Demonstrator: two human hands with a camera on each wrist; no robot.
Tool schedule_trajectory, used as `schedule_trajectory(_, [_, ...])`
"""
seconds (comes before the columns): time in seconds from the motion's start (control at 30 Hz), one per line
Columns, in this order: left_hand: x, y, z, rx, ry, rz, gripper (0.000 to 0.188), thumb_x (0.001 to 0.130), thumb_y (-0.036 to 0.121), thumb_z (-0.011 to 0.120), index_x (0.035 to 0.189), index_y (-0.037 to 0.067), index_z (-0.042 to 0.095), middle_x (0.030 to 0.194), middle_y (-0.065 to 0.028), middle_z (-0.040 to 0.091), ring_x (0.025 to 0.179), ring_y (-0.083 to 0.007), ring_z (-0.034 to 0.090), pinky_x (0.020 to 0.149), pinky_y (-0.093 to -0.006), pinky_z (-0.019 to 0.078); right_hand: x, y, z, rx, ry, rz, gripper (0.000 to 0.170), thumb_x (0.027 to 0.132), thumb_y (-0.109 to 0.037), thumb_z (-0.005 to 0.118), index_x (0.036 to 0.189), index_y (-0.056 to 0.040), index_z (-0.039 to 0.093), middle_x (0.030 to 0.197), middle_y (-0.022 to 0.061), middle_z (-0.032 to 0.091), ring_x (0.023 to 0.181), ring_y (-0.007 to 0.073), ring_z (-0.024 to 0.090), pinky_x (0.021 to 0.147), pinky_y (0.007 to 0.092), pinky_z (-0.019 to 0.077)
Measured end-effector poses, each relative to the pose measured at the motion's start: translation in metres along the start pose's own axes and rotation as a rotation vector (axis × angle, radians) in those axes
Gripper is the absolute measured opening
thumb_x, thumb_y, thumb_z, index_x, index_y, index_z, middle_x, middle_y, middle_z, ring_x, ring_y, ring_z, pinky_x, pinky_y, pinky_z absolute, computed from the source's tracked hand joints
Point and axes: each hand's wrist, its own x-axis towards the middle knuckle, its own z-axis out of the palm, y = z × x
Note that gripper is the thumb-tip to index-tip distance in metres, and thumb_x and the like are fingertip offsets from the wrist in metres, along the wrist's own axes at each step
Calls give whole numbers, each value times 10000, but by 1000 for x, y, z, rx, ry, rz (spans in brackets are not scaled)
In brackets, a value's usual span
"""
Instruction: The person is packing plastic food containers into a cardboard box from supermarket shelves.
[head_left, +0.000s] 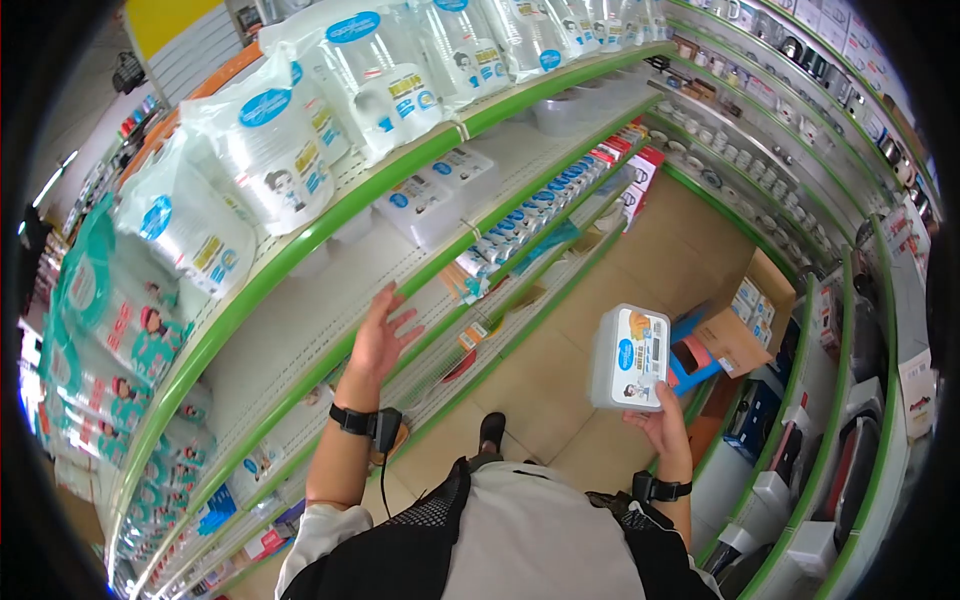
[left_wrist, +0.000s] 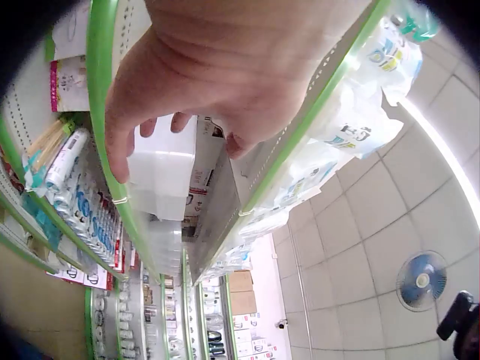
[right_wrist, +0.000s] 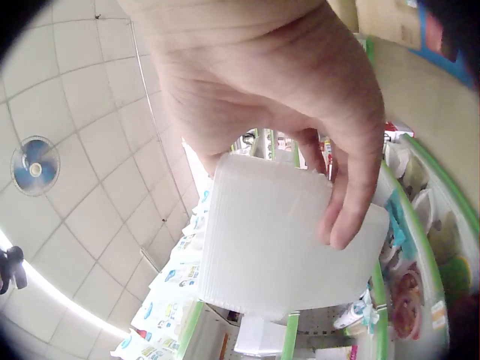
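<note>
My right hand (head_left: pixel 662 430) grips a clear plastic food container (head_left: pixel 603 368) with a printed label at its lower edge, over the aisle floor. In the right wrist view, its frosted side (right_wrist: pixel 270 232) sits between thumb and fingers, and its edge shows fine stacked layers. My left hand (head_left: pixel 378 338) is held out in front of the shelf unit with fingers spread and nothing in them. Similar labelled containers (head_left: pixel 425 205) stand on the middle shelf beyond that hand. In the left wrist view, the fingers overlap the white containers (left_wrist: pixel 163 169).
Bagged plastic cups (head_left: pixel 270 150) line the top shelf, and rolled packs (head_left: pixel 535 205) fill a lower one. An opened cardboard box (head_left: pixel 745 325) stands at right beside a blue-edged item (head_left: pixel 690 350). More shelving (head_left: pixel 860 440) runs along the right side. A shoe (head_left: pixel 492 432) shows on the tiled floor.
</note>
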Motion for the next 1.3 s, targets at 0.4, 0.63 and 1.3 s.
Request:
schedule_trajectory(0.4, [223,32,-8,-97,61,81,1030,877,435,744,1627,306,50,1698,-38,46,1519,-452,20,990,-837,315,80,-39,51,6,219,-119,486,1026,-388,576,1376,-54,526,1170,141,705,1006,257,717,822,443,616])
schedule_trajectory(0.63, [249,44,13,42,246,100,967,870,445,731,1612,266,138,1675,-87,28,1500,-482,94,985,-772,414,108,-52,24,99,226,-109,486,1024,-377,590,1365,-37,530,1168,126,694,971,249,712,824,444,613])
schedule_trajectory(1.3, [89,-17,147,63,500,421,701,944,349,532,1574,137,311,1522,-154,430,1368,-351,471,960,-560,531,183,-207,-229,80,172,-96,427,1024,-390,577,1255,-32,593,1055,123,727,806,206,714,764,387,618])
